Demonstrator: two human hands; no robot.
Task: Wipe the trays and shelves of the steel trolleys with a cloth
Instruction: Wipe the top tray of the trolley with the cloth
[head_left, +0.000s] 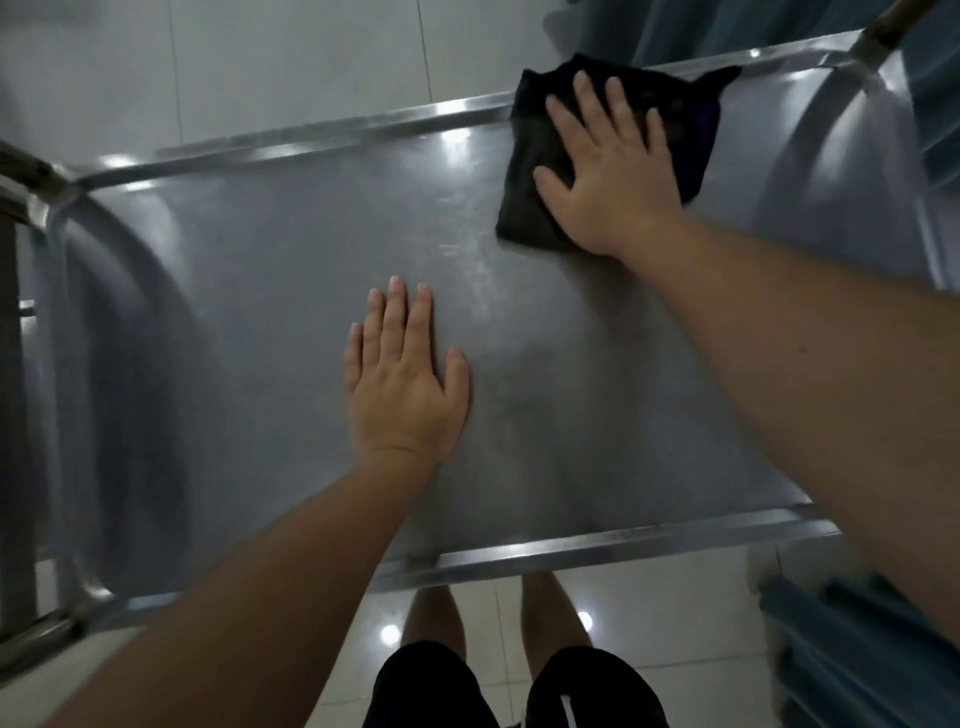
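Right hand (613, 171) is pressing flat on dark cloth (524, 208) near the steel tray's (260, 249) far edge; left hand (402, 384) is resting flat mid-tray, fingers (397, 312) straight.

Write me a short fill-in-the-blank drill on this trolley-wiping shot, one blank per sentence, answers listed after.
1. The right hand presses flat on a ____ cloth.
2. The left hand lies flat on the bare steel ____.
3. The cloth lies at the tray's ____ rim, away from the person.
4. The hand that touches no cloth is the ____ one.

Missing words: black; tray; far; left
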